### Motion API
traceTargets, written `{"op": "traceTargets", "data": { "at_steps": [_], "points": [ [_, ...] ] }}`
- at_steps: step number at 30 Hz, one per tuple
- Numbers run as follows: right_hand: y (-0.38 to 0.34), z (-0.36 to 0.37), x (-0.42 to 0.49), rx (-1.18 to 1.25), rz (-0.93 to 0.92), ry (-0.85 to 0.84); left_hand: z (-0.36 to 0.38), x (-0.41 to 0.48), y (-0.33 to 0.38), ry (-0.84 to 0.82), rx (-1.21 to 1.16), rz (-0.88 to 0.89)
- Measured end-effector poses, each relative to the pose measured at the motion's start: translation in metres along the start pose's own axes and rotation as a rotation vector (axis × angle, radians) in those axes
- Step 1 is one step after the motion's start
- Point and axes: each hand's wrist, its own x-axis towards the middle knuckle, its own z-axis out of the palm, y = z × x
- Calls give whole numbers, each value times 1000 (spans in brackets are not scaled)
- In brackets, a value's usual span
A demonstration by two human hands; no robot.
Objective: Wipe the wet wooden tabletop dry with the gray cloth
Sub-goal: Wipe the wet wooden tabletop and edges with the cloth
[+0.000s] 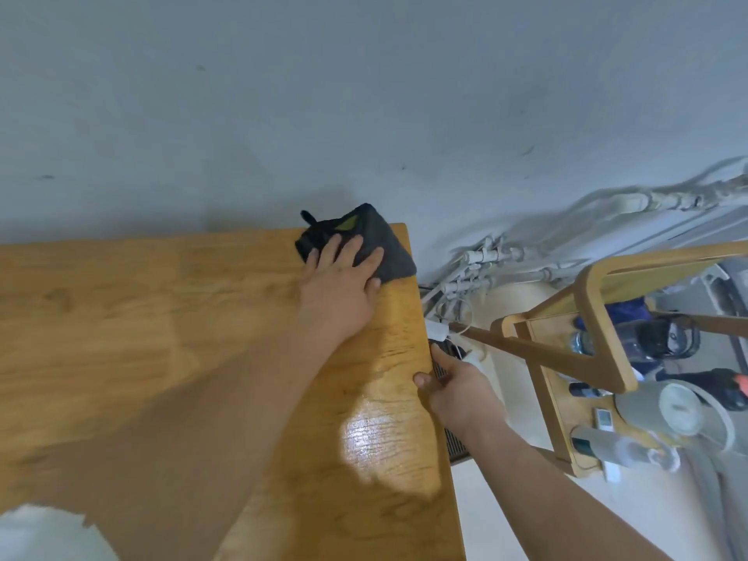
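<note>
The gray cloth point(380, 240) lies bunched at the far right corner of the wooden tabletop point(162, 317), against the wall. My left hand point(344, 285) presses flat on the cloth with fingers spread and straight. My right hand point(453, 386) grips the right edge of the tabletop, thumb on top and fingers curled below the edge. A shiny wet patch point(376, 435) reflects light near the right edge, closer to me than both hands.
A gray wall point(364, 95) backs the table. To the right stands a wooden rack point(574, 358) with bottles and small items, and pipes and cables point(485, 269) run along the floor. A white thing point(44, 532) shows at the bottom left.
</note>
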Motion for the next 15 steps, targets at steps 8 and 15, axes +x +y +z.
{"op": "traceTargets", "data": {
  "at_steps": [8, 15],
  "points": [
    [48, -16, -24, 434, 70, 165, 47, -155, 68, -109, 75, 142],
    [54, -17, -68, 103, -184, 60, 82, -292, 51, -261, 107, 516]
  ]
}}
